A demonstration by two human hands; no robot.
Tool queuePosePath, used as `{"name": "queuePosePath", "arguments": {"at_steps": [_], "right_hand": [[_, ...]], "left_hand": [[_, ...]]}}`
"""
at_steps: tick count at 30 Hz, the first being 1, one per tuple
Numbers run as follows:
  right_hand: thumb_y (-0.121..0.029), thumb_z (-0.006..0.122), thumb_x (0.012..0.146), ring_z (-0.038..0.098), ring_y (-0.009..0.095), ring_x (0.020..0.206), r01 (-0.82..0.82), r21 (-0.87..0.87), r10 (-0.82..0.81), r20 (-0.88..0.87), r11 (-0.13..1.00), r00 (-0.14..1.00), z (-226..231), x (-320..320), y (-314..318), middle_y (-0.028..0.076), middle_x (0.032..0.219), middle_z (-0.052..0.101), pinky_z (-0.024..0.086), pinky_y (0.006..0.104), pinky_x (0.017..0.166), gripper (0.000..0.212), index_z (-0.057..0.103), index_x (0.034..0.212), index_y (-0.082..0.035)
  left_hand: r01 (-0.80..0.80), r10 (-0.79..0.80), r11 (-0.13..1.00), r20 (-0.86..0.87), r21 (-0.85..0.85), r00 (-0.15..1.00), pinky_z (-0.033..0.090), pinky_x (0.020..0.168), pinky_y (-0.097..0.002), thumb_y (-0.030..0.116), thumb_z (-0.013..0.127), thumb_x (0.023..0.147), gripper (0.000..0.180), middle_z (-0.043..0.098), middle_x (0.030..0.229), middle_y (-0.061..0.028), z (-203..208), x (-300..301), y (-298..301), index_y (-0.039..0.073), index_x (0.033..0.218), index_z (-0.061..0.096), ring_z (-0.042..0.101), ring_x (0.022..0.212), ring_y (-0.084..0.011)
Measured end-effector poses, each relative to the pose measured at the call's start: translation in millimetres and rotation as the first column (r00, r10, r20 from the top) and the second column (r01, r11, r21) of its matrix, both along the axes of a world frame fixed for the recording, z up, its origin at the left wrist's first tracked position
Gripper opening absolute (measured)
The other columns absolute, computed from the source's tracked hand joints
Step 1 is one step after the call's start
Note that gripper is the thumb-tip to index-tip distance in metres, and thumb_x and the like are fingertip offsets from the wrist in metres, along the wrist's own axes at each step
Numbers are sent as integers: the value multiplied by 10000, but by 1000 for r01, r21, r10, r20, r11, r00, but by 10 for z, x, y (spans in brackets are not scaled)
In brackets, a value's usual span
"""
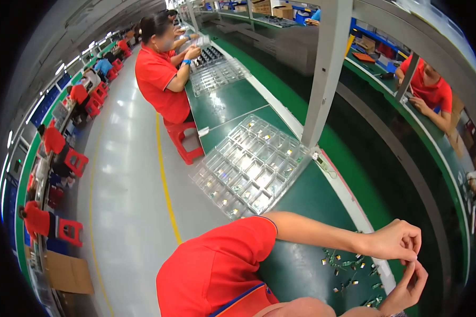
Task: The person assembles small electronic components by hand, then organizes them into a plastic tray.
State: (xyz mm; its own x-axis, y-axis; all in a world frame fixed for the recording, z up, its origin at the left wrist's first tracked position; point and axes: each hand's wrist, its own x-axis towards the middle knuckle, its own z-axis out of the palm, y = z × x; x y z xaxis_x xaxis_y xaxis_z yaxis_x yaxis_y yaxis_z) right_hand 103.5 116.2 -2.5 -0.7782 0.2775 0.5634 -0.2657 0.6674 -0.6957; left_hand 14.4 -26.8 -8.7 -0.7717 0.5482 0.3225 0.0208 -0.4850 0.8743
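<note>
My left hand reaches across from a red sleeve, its fingers pinched together. Below it is my right hand, thumb and finger also pinched. Their fingertips meet over the far edge of the green table. Anything held between them is too small or hidden to make out. Under my left forearm lie several small electronic parts with green leads and pale ends, scattered loosely. Beyond that arm, a clear plastic compartment tray sits at an angle, with small parts in many of its pockets.
A grey metal post rises beside the tray. A dark conveyor belt runs along the table. Farther up, a person in red works at another clear tray, near a red stool. Another person sits across the belt.
</note>
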Motion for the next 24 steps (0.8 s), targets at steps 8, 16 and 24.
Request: {"name": "queuePosePath", "arguments": {"at_steps": [8, 16, 24], "right_hand": [[-13, 617, 925, 615, 157, 905, 84, 182, -53, -172, 980, 984, 65, -270, -101, 83, 1034, 634, 515, 274, 822, 251, 632, 1171, 29], [26, 612, 916, 618, 165, 917, -6, 98, 18, -121, 995, 993, -68, -476, 13, 107, 1057, 640, 523, 267, 825, 258, 627, 1173, 40], [64, 710, 784, 629, 282, 846, -7, 211, 40, -153, 977, 987, -30, -651, -37, 161, 961, 670, 510, 345, 735, 236, 659, 1013, 43]], "left_hand": [[-90, 85, 984, 42, 155, 996, 562, 621, -240, 22, 656, 853, 92, 679, 775, -103, 204, -178, -29, -44, 852, 592, 688, 683, -138], [-252, 253, 965, -3, 74, 968, 547, 609, -245, 4, 664, 777, 90, 664, 703, -95, 162, -264, -6, -39, 766, 586, 668, 656, -118], [-247, 221, 956, -169, -156, 961, 564, 722, -263, 33, 668, 875, 95, 682, 906, -90, 109, -442, -57, -28, 928, 617, 685, 800, -135]]}}
